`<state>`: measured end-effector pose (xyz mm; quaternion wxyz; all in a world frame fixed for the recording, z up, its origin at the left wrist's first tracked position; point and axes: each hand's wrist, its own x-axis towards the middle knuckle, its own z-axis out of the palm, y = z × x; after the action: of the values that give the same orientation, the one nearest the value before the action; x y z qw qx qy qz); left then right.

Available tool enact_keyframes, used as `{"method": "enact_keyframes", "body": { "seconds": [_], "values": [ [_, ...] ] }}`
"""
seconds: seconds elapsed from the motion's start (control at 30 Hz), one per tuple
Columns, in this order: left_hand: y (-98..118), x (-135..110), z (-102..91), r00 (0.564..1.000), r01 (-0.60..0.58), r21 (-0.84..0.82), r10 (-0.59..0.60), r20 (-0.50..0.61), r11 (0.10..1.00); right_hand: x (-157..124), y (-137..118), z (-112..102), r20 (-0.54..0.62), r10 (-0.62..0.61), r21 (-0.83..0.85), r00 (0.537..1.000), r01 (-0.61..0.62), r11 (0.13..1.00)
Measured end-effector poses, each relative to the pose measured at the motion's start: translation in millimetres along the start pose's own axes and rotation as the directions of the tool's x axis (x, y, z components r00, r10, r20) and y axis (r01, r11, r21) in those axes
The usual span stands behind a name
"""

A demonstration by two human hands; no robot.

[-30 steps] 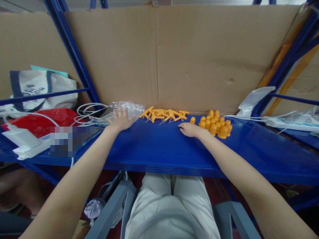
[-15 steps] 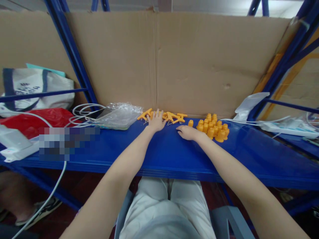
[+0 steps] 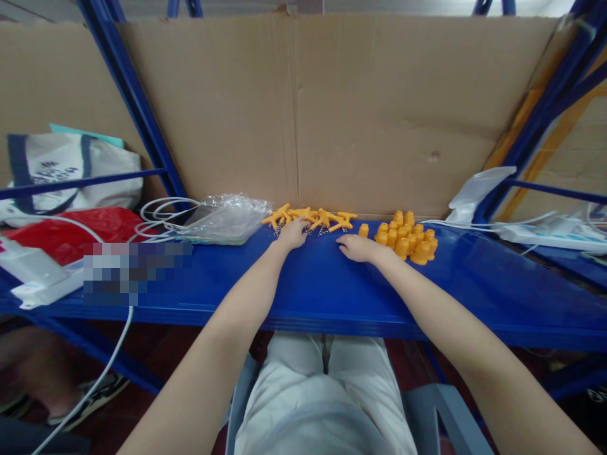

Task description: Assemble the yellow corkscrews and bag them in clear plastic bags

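Observation:
My left hand (image 3: pixel 293 234) is at the front of a row of orange branched plastic pieces (image 3: pixel 324 218). Its fingers are drawn together and curled down against them; whatever lies under the fingertips is hidden. Small dark coiled bits, like springs or hooks (image 3: pixel 323 230), show along the near side of these pieces. My right hand (image 3: pixel 358 248) rests on the blue tabletop, with thumb and fingers slightly apart and nothing visible between them. Just beyond it stands a single orange cup-like piece (image 3: pixel 363 230). To its right is a cluster of similar orange flanged pieces (image 3: pixel 402 235).
A clear plastic bag (image 3: pixel 227 221) lies left of the orange pieces, near white cables (image 3: pixel 156 208) and a red bag (image 3: pixel 90 230). Behind stands a cardboard panel (image 3: pixel 360 114). At the right are a power strip (image 3: pixel 550 234) and blue shelf posts (image 3: pixel 535 120).
My left hand has gone from spread fingers over the orange pieces to fingers drawn together, slightly nearer me. My right hand stays in about the same place.

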<state>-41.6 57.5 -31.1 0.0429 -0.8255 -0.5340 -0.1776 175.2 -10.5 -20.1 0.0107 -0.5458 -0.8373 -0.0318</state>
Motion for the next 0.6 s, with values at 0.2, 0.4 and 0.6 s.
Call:
{"method": "enact_keyframes", "body": {
  "seconds": [0.2, 0.4, 0.6],
  "values": [
    [-2, -2, -1.6, 0.995, 0.063, -0.032, -0.065, -0.071, 0.998, 3, 2, 2, -0.011, -0.009, 0.016, 1.0, 0.009, 1.0],
    [0, -1, -2.4, 0.99, 0.098, -0.009, -0.098, -0.098, 0.995, 5, 7, 7, -0.031, -0.008, 0.035, 0.999, 0.009, 0.999],
    [9, -6, -9.4, 0.983, 0.159, 0.044, -0.154, -0.097, 0.986, 5, 8, 7, -0.035, -0.015, 0.045, 0.999, 0.017, 0.999]
  ]
}}
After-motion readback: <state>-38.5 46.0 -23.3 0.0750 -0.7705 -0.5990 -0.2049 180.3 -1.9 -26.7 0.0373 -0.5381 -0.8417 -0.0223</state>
